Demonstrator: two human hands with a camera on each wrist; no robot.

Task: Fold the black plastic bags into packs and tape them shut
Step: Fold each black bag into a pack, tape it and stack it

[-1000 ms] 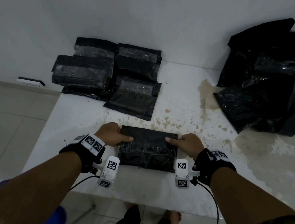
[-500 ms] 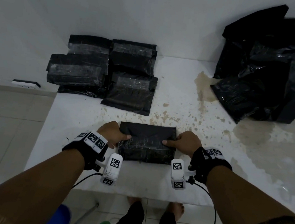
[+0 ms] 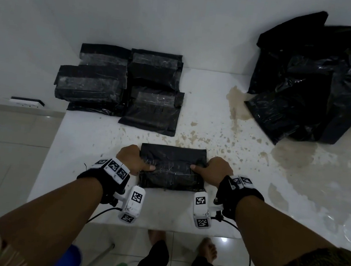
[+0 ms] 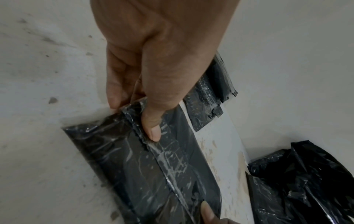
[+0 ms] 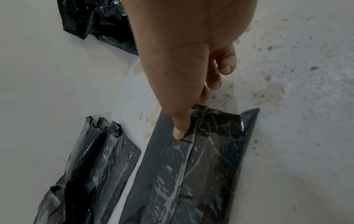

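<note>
1. Folded black pack lies flat on the white worktop, near its front edge, clear tape across the top.
2. Left hand — grip pinches the pack's left end, thumb on top, fingers under the edge.
3. Right hand — grip pinches the right end likewise.
4. Finished packs stacked back left; loose black bags heaped back right.

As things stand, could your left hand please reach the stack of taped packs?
Probably yes: the left hand grips the pack, and only bare table separates it from the stack of taped packs.
</note>
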